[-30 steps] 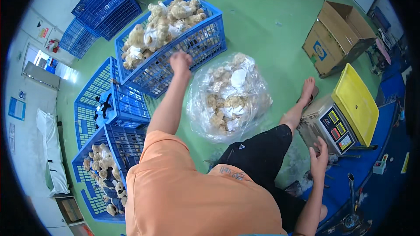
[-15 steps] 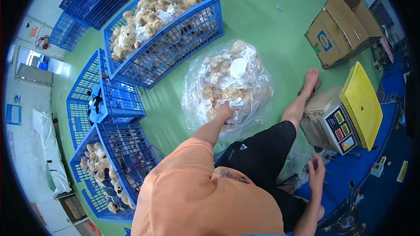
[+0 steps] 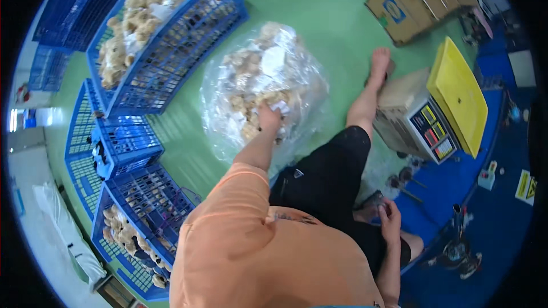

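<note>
A large clear plastic bag (image 3: 311,88) full of light-brown plush bears (image 3: 248,63) with white pieces of cloth stands on the floor ahead of me. My left hand (image 3: 269,117) reaches down into its top, its fingers closed on a plush bear (image 3: 254,128) beside a bit of white cloth; the fingertips are partly hidden among the toys. Down at my right, beside my bent leg, is my right hand (image 3: 390,221). Its fingers are loosely bent and slightly apart, with nothing visible in them.
Blue plastic crates (image 3: 177,51) with plush toys line the left side. To the right stands a weighing scale (image 3: 414,117) with a yellow pan (image 3: 456,97). Beyond it sits an open cardboard box (image 3: 408,14). My bare foot (image 3: 379,63) is between bag and scale.
The view has shifted, so the bag and crates sit further left and higher. My right hand has come down closer to my leg. My left hand stays in the bag.
</note>
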`<state>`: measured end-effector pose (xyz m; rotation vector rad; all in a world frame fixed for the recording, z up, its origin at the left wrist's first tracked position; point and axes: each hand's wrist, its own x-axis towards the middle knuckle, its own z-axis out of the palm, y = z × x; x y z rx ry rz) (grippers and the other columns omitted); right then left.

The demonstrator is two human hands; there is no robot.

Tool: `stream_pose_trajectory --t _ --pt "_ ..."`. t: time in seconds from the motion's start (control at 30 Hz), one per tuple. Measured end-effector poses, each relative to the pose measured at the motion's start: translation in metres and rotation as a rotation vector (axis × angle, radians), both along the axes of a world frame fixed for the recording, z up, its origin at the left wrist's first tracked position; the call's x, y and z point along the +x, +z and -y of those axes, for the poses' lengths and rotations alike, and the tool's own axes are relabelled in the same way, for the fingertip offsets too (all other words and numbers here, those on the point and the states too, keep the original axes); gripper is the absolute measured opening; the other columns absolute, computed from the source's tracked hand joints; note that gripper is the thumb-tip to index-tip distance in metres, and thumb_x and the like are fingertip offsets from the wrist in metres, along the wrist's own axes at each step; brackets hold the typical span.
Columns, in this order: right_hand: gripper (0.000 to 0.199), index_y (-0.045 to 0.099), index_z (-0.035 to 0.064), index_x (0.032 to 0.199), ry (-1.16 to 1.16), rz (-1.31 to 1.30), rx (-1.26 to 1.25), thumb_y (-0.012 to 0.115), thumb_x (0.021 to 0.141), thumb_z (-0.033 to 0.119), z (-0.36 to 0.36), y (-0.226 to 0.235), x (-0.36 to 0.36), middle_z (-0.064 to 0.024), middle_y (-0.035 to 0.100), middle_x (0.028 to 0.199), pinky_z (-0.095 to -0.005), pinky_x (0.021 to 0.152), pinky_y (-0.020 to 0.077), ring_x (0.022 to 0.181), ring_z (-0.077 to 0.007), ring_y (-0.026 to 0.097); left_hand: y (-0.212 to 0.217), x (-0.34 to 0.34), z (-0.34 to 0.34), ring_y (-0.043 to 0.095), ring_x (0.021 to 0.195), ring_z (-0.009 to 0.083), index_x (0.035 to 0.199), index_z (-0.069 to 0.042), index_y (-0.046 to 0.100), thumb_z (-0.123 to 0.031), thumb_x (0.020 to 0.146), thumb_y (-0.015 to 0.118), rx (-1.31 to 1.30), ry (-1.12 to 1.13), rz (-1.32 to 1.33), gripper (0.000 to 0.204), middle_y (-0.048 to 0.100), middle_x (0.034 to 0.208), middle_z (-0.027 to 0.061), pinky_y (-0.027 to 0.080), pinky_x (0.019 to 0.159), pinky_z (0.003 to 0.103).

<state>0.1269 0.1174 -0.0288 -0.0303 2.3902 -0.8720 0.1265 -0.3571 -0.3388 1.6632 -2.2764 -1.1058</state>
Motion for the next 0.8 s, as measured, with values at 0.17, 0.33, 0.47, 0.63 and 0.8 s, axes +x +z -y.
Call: stream_pose_trajectory --t 0.17,0.33,0.47,0.63,0.8 --pt "0.031 0.063 -0.0009 0.123 -0.036 0.028 -0.032 0.063 0.095 0.012 -0.006 0.005 0.003 -0.0097 0.069 0.106 -0.0325 0.081 0.0499 0.087 -0.0191 0.061 -0.013 -0.009 0.012 0.062 0.105 0.0416 0.135 0.002 0.049 -0.024 0.082 0.067 0.107 0.155 -0.204 0.062 0.061 0.123 0.0267 0.051 0.092 0.045" --pt "0.03 0.062 -0.0018 0.123 -0.057 0.029 -0.061 0.063 0.096 0.012 0.001 0.005 0.0 -0.009 0.069 0.108 -0.0322 0.081 0.0497 0.087 -0.0186 0.061 -0.003 -0.026 0.053 0.065 0.099 0.039 0.122 0.004 0.06 -0.024 0.084 0.066 0.13 -0.091 0.012 0.048 0.067 0.115 0.025 0.053 0.085 0.043" --pt "0.03 0.062 -0.0019 0.124 -0.046 0.024 -0.085 0.062 0.097 0.011 -0.003 -0.005 0.0 -0.0086 0.068 0.108 -0.0322 0.081 0.0495 0.087 -0.0185 0.06 -0.014 -0.023 0.058 0.067 0.093 0.0406 0.11 0.002 0.067 -0.024 0.085 0.062 0.025 -0.222 0.012 0.037 0.07 0.104 0.0243 0.054 0.08 0.045" --pt "0.029 0.062 -0.0018 0.124 -0.042 0.039 -0.08 0.062 0.097 0.009 0.004 0.001 0.0 -0.0086 0.068 0.108 -0.0317 0.08 0.0493 0.087 -0.0184 0.06 -0.005 -0.021 0.061 0.068 0.086 0.0432 0.101 0.001 0.071 -0.024 0.085 0.058 -0.06 -0.344 0.066 0.033 0.071 0.094 0.0239 0.054 0.076 0.047" --pt "0.028 0.062 -0.0014 0.124 -0.055 0.055 -0.113 0.061 0.097 0.008 0.004 -0.006 -0.005 -0.0087 0.069 0.108 -0.0308 0.079 0.0494 0.086 -0.0177 0.06 0.026 -0.02 0.065 0.066 0.082 0.0348 0.104 0.002 0.07 -0.022 0.087 0.059 0.03 -0.365 0.155 0.031 0.071 0.092 0.0182 0.053 0.074 0.042"
